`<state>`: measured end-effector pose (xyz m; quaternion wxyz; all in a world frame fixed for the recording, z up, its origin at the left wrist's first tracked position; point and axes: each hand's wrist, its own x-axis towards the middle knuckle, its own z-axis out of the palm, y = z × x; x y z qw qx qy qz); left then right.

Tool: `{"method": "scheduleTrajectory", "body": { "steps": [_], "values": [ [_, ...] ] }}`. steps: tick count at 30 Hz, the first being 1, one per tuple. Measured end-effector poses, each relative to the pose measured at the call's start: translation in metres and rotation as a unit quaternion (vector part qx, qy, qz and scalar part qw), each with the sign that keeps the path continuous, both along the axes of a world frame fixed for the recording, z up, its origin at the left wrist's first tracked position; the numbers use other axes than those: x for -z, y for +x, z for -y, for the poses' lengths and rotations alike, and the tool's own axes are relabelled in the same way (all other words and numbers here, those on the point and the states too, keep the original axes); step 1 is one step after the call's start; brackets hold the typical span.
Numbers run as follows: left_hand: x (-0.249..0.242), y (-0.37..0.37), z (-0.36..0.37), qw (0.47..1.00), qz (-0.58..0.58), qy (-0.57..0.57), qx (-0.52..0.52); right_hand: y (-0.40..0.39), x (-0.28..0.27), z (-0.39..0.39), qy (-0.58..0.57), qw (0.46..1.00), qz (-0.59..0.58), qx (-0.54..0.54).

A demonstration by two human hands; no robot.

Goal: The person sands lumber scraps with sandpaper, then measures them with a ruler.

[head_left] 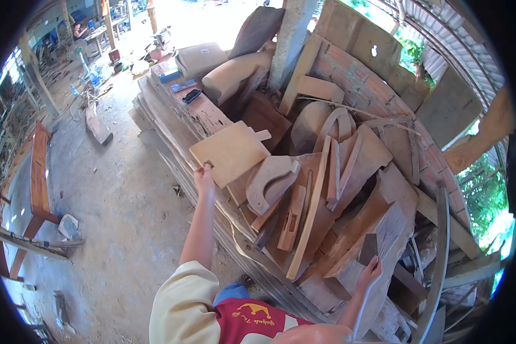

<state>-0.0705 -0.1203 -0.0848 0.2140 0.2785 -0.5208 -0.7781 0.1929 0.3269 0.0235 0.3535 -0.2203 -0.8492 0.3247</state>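
Observation:
My left hand (204,176) is closed on the near edge of a thin, pale wooden board (230,151), thumb on top. The board lies tilted over the lumber stack, a short tab sticking out at its far right. On the right, my right hand (370,274) pinches a small dark flat piece (368,249), whose material I cannot make out. Between the hands lie a curved wooden piece (272,182), a wooden hand plane (293,218) and a long thin strip of wood (311,221).
Stacked planks (172,123) carry a dark phone-like object (191,96) and a blue box (169,75). Rough timber blocks (378,212) pile up at right before a brick wall (378,80). A wooden bench (39,172) stands left on the concrete floor (120,229). Far back, a person (80,30) sits.

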Motion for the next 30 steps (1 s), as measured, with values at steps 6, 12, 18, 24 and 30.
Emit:
{"method": "scheduleTrajectory", "body": {
  "steps": [6,12,18,24,30],
  "values": [
    [-0.043,0.025,0.009,0.994,-0.091,0.033,-0.048,0.01,0.002,-0.004,-0.021,0.999,-0.046,0.009],
    [-0.095,0.075,-0.04,0.974,-0.166,0.153,0.005,0.032,-0.006,-0.009,-0.055,0.989,-0.126,0.06],
    [-0.136,0.144,-0.161,0.931,-0.178,0.255,0.189,0.1,-0.011,-0.034,-0.07,0.985,-0.121,0.099],
    [-0.118,0.208,-0.28,0.896,-0.061,0.26,0.355,0.19,-0.001,-0.052,-0.103,0.979,-0.1,0.142],
    [-0.094,0.274,-0.358,0.875,0.02,0.269,0.402,0.252,0.014,-0.056,-0.109,0.967,-0.132,0.188]
  ]
}}
